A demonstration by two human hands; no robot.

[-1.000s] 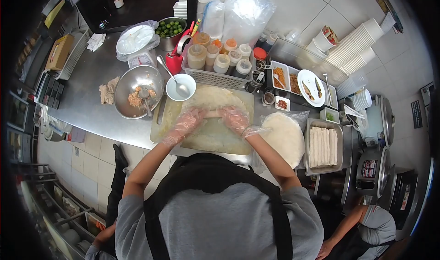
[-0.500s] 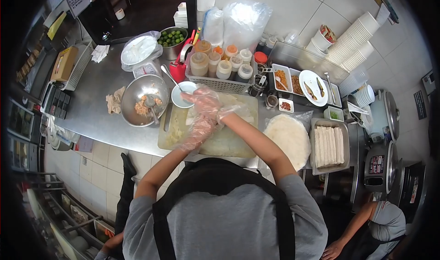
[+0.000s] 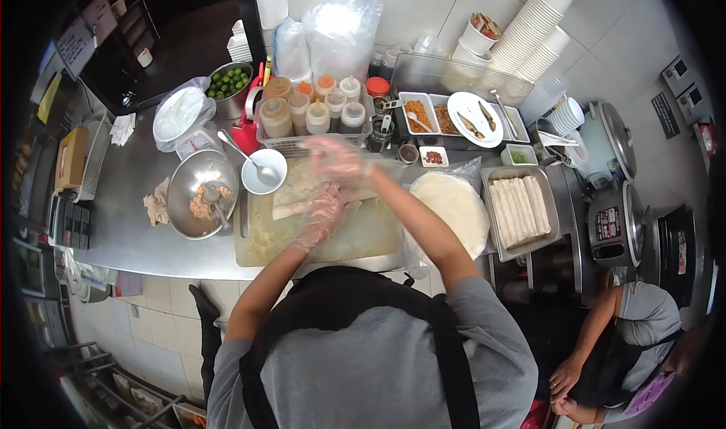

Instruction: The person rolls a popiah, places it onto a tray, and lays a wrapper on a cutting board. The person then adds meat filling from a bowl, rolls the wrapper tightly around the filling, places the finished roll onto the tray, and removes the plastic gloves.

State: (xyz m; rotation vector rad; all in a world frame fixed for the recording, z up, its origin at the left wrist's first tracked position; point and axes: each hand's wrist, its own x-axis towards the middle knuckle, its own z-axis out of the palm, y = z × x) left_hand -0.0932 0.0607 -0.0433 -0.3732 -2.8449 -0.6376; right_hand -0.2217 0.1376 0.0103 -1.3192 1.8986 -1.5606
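A partly rolled spring roll (image 3: 289, 209) lies on the worn cutting board (image 3: 355, 240), with its pale wrapper sheet (image 3: 295, 178) spread behind it. My left hand (image 3: 325, 208), in a clear plastic glove, is closed over the middle of the roll. Above the wrapper's far side is my right hand (image 3: 336, 160), gloved too; motion smears its fingers. To the left stands a white bowl (image 3: 253, 181) with a spoon (image 3: 238, 145) in it. A steel mixing bowl (image 3: 184, 209) beside that holds pinkish filling (image 3: 201, 206) and another spoon.
A stack of round wrappers (image 3: 450, 213) lies right of the board, beside a metal tray of finished rolls (image 3: 520, 211). Behind the board stands a basket of sauce bottles (image 3: 314, 135). A crumpled cloth (image 3: 156, 204) lies at left. A co-worker (image 3: 643, 315) is at lower right.
My right hand has come away from the white bowl and the left hand, moving over the wrapper. My left hand now rests on the roll. The whole view has shifted.
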